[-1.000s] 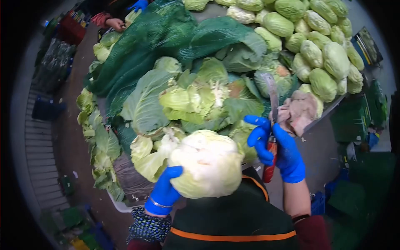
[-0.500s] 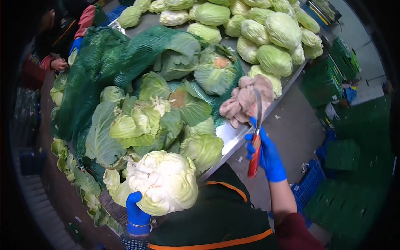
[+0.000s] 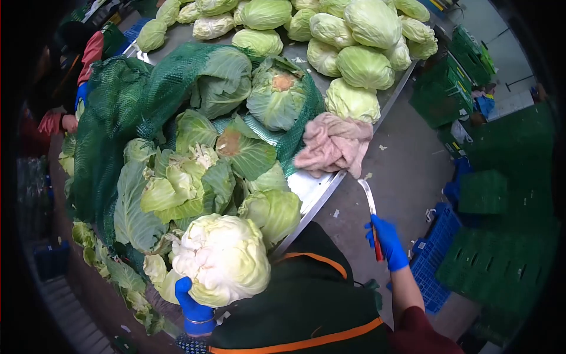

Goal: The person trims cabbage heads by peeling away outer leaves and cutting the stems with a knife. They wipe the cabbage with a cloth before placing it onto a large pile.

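Note:
A trimmed pale cabbage (image 3: 227, 259) rests in my left hand (image 3: 194, 307), the blue-gloved thumb showing at its lower left and the other fingers hidden beneath. My right hand (image 3: 386, 241), also blue-gloved, grips a curved knife (image 3: 369, 197) by its red handle, blade pointing up and away over the floor. A crumpled pink cloth (image 3: 336, 143) lies on the table edge beyond the blade tip. Beyond the held cabbage are loose leaves (image 3: 177, 192) and untrimmed cabbages (image 3: 283, 97) in and around a green net sack (image 3: 109, 135).
Trimmed cabbages (image 3: 365, 68) are piled at the back of the metal table (image 3: 318, 192). Cut leaves (image 3: 121, 277) hang along the left edge. Blue crates (image 3: 433, 265) and green crates (image 3: 489, 253) stand on the right. Another person's sleeve (image 3: 91, 53) shows at upper left.
My right hand has moved slightly down and right, taking the knife off the pink cloth, which now lies more spread out. My left hand still supports the cabbage. The view has shifted slightly.

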`<state>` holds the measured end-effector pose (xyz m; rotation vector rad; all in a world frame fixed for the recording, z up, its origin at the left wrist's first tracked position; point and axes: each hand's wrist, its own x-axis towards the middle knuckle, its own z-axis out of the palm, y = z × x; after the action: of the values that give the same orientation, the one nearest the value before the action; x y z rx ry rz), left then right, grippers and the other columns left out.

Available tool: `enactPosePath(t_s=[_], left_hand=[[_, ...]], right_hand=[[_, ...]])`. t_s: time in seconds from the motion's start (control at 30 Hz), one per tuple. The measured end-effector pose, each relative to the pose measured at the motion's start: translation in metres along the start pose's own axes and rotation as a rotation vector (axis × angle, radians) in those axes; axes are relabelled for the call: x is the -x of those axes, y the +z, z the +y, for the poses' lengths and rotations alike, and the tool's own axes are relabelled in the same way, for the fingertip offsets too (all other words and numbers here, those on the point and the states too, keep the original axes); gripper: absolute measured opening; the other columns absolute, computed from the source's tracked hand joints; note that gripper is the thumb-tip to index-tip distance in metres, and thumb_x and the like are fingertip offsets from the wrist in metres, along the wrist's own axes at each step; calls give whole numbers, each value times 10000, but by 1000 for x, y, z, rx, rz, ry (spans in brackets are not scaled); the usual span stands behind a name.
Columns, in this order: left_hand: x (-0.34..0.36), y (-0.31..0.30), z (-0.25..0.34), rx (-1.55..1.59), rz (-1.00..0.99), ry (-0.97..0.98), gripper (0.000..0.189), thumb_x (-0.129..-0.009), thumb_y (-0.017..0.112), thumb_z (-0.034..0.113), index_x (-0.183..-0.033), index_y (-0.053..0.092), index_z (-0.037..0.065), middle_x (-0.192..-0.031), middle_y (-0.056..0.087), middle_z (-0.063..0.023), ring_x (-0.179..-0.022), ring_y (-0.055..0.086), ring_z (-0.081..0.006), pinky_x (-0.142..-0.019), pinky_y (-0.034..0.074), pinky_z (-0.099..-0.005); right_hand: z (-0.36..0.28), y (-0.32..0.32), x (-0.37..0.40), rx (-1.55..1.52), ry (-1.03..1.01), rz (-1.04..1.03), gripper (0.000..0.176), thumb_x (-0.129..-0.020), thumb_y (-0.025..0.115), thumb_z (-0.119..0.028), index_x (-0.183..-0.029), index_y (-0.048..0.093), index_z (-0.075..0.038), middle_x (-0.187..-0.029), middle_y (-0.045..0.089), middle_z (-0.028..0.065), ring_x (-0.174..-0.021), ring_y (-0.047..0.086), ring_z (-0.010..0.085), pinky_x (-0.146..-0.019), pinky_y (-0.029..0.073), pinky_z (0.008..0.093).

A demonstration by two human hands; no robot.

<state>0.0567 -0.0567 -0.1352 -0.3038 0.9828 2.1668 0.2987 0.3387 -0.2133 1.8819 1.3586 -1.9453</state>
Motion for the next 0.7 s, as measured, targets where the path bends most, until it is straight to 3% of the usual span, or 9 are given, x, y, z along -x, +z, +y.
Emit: enactPosePath(t_s=[0.03,0.1,0.17,0.2,0.23,0.4,0.53,0.63,0.7], left_hand=[[-2,-3,0,61,-76,-6,677,-778,450,409,-1322,327,23,-1335,372,-148,-1211,367,-304,-1028,277,-409],[-2,-12,0,120,-144,-26,663,-792,420,415,-1316,337,19,-1337,371,-148,-1218,357,-313,-1037,260,-410],[-8,-9,-1,57,-67,-5,659,-794,418,416,-1312,343,16,-1334,376,-148,-1219,356,-311,-1038,256,-408],[-13,-2,-4,12,5,29,655,-796,417,416,-1308,349,14,-1331,380,-147,-1221,355,-309,-1040,253,-407],[-17,28,-2,144,-137,-19,619,-818,390,395,-1300,358,7,-1321,392,-151,-1218,359,-298,-1042,248,-402],[-15,36,-7,-4,-92,161,532,-864,346,354,-1263,399,7,-1296,417,-150,-1179,406,-273,-1019,290,-388],[-2,3,-11,247,-272,168,564,-839,384,354,-1284,370,8,-1297,412,-154,-1185,394,-292,-1028,269,-411],[4,20,-3,38,-37,81,640,-797,415,397,-1302,349,9,-1320,383,-160,-1204,366,-313,-1038,248,-422],[6,8,-6,122,-69,45,637,-798,413,390,-1304,348,9,-1323,381,-163,-1209,361,-314,-1039,246,-420]], right_hand=[[5,-2,5,7,2,9,353,-850,551,-360,-910,577,-13,-615,554,86,-502,543,164,-464,437,266],[15,4,12,207,-638,256,355,-862,528,-175,-1170,479,-7,-869,566,136,-740,580,195,-607,468,307],[-62,48,26,570,-1188,464,552,-818,492,-15,-1332,291,-34,-1085,476,182,-934,528,254,-733,458,362],[-89,63,7,707,-1146,499,594,-797,479,4,-1346,254,-33,-1094,455,200,-945,513,291,-742,459,383],[-102,73,-9,845,-1101,529,636,-776,466,22,-1359,217,-31,-1104,435,217,-957,497,328,-750,460,404],[-61,89,-35,1271,-779,448,626,-795,425,-3,-1369,177,-34,-1038,455,228,-924,479,379,-746,462,434],[17,66,-3,1197,-775,270,639,-797,429,8,-1379,178,-67,-1012,467,233,-919,475,373,-733,442,415],[57,46,38,1121,-736,125,617,-787,416,26,-1369,238,-73,-986,469,197,-902,491,313,-727,432,380],[65,40,57,440,-877,123,548,-807,440,8,-1337,324,-70,-874,481,104,-788,505,193,-676,431,320]])
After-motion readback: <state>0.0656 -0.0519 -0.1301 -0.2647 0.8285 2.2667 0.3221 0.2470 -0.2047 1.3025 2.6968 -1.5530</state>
